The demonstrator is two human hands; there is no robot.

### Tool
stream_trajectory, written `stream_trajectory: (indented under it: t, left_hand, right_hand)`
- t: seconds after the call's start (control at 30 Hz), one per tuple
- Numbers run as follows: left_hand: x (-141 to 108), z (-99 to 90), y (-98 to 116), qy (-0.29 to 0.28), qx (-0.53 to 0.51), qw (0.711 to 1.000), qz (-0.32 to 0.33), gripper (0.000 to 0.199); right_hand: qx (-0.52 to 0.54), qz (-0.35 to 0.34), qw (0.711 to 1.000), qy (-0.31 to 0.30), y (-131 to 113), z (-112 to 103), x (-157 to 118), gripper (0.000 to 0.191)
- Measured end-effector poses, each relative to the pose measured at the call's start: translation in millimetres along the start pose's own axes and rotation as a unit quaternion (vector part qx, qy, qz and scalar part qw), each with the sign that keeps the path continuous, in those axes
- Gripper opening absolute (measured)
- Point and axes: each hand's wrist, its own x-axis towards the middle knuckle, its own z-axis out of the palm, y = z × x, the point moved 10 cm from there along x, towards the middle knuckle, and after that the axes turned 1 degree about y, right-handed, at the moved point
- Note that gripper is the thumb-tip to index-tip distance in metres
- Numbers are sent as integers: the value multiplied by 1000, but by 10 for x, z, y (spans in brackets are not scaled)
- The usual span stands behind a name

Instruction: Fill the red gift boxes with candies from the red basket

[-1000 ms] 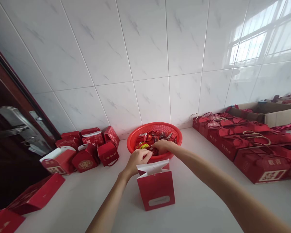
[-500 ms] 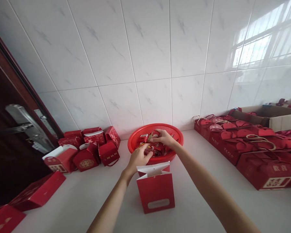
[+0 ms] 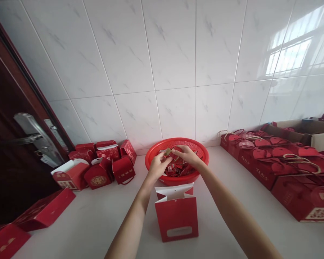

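Both hands are over a red plastic basket (image 3: 151, 151) that holds many small wrapped candies (image 3: 178, 169). My left hand (image 3: 157, 166) is closed at the basket's left side, fingertips against a gold-wrapped candy (image 3: 167, 151). Close beside it, my right hand (image 3: 188, 157) pinches red-and-gold wrapped candy at the same spot; its fingers partly hide what they hold. In front of the basket, between my forearms, an upright red paper gift box (image 3: 176, 217) stands with its white-lined top open and a clear window low on its front.
Several red gift boxes (image 3: 98, 177) stand at the left, with more red boxes (image 3: 44, 212) nearer me. Rows of closed red boxes with cord handles (image 3: 261, 154) fill the right side, by a cardboard carton (image 3: 322, 140). A tiled wall (image 3: 175, 111) is behind, a door handle (image 3: 34, 138) left.
My left hand has moved up and inward, closer to the right hand, and its fingers now meet the gold-wrapped candy. The view has shifted slightly.
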Motion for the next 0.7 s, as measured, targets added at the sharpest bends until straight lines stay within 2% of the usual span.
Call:
stream_trajectory:
  t: [0.1,0.17,0.3,0.4,0.47,0.57,0.7]
  left_hand:
    - [-6,-19,25,15,-48,999,0,40]
    - [-18,-43,53,33,-69,997,-3,37]
    - [-36,-185,24,123,-125,984,-27,32]
    - [-40,-277,-7,175,-203,963,-14,32]
    - [-37,-298,-27,181,-223,958,-8,33]
    - [-32,-286,-62,163,-217,962,-23,34]
    - [-41,-284,-97,152,-203,966,-54,24]
  right_hand:
    - [28,35,999,18,28,-21,-29,19]
    - [55,69,996,25,67,-20,-56,21]
    - [60,87,993,59,88,-73,-88,25]
    - [52,86,991,85,106,-121,-89,27]
    - [50,86,992,81,127,-113,-77,28]
    - [58,73,995,43,138,-48,-46,27]
    - [67,54,996,12,153,-6,-26,30]
